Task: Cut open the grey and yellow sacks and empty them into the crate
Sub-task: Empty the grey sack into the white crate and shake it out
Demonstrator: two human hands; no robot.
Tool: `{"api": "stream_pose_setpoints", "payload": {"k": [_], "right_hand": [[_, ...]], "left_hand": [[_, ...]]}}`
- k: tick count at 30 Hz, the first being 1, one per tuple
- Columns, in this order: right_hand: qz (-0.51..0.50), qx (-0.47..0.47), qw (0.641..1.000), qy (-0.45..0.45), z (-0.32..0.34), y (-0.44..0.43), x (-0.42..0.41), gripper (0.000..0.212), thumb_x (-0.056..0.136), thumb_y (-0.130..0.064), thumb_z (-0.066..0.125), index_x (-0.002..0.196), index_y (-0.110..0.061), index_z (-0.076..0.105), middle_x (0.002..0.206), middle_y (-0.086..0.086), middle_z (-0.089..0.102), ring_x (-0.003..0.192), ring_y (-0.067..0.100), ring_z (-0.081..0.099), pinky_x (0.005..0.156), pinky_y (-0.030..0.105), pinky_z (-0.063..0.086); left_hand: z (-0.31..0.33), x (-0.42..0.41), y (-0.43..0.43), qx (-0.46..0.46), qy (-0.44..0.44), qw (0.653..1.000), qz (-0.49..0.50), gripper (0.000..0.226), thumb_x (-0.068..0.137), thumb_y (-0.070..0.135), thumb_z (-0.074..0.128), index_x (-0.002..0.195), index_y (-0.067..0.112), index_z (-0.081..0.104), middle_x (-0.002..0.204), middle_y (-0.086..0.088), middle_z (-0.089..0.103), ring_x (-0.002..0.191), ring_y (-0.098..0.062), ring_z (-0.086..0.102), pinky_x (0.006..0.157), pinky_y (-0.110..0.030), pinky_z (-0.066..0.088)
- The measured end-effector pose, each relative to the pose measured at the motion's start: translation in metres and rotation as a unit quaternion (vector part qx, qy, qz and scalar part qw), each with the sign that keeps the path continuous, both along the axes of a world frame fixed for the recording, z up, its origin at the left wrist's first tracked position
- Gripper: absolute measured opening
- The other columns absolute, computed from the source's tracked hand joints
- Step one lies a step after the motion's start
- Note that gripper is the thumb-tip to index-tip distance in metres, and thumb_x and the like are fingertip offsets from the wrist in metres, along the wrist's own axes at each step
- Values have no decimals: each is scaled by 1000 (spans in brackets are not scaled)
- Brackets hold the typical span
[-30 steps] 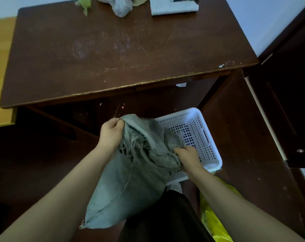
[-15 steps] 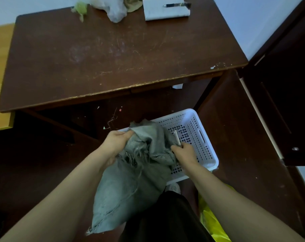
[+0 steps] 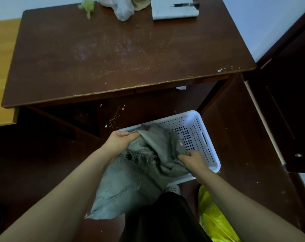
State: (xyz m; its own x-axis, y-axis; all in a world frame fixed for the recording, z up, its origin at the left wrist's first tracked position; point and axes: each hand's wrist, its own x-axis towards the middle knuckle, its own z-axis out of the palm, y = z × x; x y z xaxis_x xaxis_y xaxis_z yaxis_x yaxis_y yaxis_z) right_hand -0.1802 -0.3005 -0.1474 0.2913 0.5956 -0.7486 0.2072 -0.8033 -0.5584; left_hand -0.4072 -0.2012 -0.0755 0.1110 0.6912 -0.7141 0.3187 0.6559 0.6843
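A person stands over a white perforated crate (image 3: 216, 158) on the dark floor in front of a scratched brown table (image 3: 113, 58). The left hand (image 3: 121, 140) grips the frayed mouth of the grey sack (image 3: 130, 180). The right hand (image 3: 193, 160) clutches bunched fabric on the opposite side. The mouth lies over the crate's near left corner, while the sack's sewn bottom hangs lower, by the person's legs. A yellow sack (image 3: 213, 215) lies beside the right leg. Likely risks: with the bottom hanging low, contents may stay inside, and because the mouth sits near the rim, anything falling could miss the crate.
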Motion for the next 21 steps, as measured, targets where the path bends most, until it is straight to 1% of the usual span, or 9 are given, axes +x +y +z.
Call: {"api": "stream_pose_setpoints", "payload": {"k": [3,5,8,10,13,15,17,19,21], "right_hand": [[-25,4,996,91,0,-2,-17,17,77,-20,65,66,-9,60,68,16,63,65,28,64,64,39,52],[-46,20,997,65,-3,0,-22,20,78,-24,69,82,-4,66,85,19,68,85,35,66,80,49,55],[-3,96,993,72,1,18,-27,75,70,-28,82,136,-16,47,127,1,56,115,22,55,98,46,47],[20,106,985,137,1,24,-35,96,68,-18,83,147,-31,30,129,-10,47,119,14,49,96,33,49],[52,91,974,201,-2,28,-52,47,77,-6,75,118,-22,61,105,-6,64,108,23,61,76,20,55],[43,69,983,166,-2,31,-66,13,85,-9,67,98,-12,67,99,12,69,102,34,63,84,39,56],[-13,51,991,127,-3,33,-73,6,90,-14,62,88,-10,66,101,22,68,97,36,64,89,52,51],[-128,26,981,142,-6,33,-71,9,90,-18,61,85,-10,64,99,26,67,89,38,65,81,52,55],[-204,2,966,160,-9,32,-65,11,88,-20,63,87,-9,66,81,19,68,63,32,63,57,38,53]], "left_hand": [[-4,-1,4,0,-20,1000,24,29,86,27,68,60,15,74,72,-12,73,63,-22,71,55,-28,57],[-7,0,4,-3,-10,999,32,28,86,26,68,61,15,74,73,-13,73,64,-23,71,59,-31,58],[-9,7,3,-10,-1,1000,2,23,88,24,66,71,10,73,82,-17,73,80,-31,70,75,-39,59],[-10,12,1,-23,13,999,-31,25,88,26,66,76,5,72,86,-17,72,85,-33,68,84,-45,56],[-14,17,-5,-68,-22,995,-67,25,88,29,65,94,6,73,93,-13,73,94,-28,68,91,-42,53],[-22,16,-8,-112,-82,990,-2,26,89,29,59,94,6,71,89,-11,72,85,-25,69,83,-41,54],[-34,6,-9,-126,-107,977,138,29,92,26,46,84,8,67,71,-7,64,59,-18,61,61,-32,48],[-57,-14,-12,-79,-10,965,251,21,93,14,44,88,7,63,71,-8,56,53,-18,47,51,-27,37],[-86,-41,-22,-46,168,975,138,19,91,10,52,107,6,60,94,-15,62,69,-22,53,58,-28,41]]}}
